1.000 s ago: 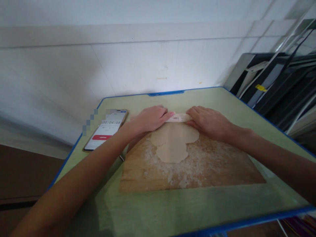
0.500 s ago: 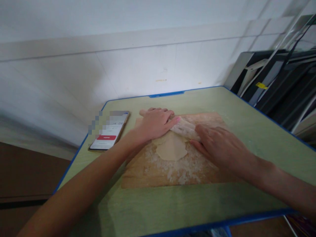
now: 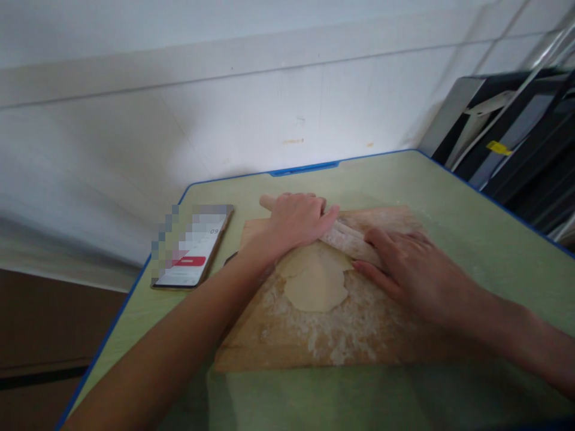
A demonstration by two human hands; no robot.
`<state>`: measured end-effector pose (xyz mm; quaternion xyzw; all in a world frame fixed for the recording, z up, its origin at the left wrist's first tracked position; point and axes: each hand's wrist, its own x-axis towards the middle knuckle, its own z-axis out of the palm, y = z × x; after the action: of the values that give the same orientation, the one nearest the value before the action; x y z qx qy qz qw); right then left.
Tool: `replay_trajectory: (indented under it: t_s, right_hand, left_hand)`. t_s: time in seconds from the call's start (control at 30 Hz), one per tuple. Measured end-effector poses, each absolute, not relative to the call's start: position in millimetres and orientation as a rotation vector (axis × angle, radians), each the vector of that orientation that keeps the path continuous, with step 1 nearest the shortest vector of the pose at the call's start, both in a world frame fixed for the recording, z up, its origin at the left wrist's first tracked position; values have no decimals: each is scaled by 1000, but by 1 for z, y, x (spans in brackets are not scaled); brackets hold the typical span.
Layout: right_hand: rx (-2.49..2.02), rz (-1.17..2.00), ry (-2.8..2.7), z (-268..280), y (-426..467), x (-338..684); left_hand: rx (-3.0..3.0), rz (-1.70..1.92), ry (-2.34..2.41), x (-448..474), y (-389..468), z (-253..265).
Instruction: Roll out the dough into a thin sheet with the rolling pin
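Green table (image 3: 381,179) before a white wall (image 3: 251,120): left hand (image 3: 299,218) and right hand (image 3: 408,266) clasp a floured rolling pin (image 3: 345,240) over dough (image 3: 317,287); the left forearm (image 3: 193,329) partly hides a board (image 3: 251,353) near a phone (image 3: 184,275).

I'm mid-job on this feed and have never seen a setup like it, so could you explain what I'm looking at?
There is no machine here. You see a person's own bare hands, filmed by one camera worn on the head, looking forward and down. The left hand and right hand grip a rolling pin, which slants across the far part of a flat, uneven-edged sheet of dough. The dough lies on a wooden board dusted with white powder, probably flour. Under the board is a green table with a blue edge. Left of the board lies a phone, its screen lit and partly blurred out.
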<state>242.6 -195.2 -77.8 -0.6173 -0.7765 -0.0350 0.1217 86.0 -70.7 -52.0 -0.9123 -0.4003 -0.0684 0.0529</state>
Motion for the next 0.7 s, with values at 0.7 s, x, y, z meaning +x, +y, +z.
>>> replay_trajectory:
  t_s: [0.7]
  right_hand:
    - [-1676,267,-2236,-79,-171,269]
  left_hand:
    - [-2830,-92,-1453,114,-47,-50]
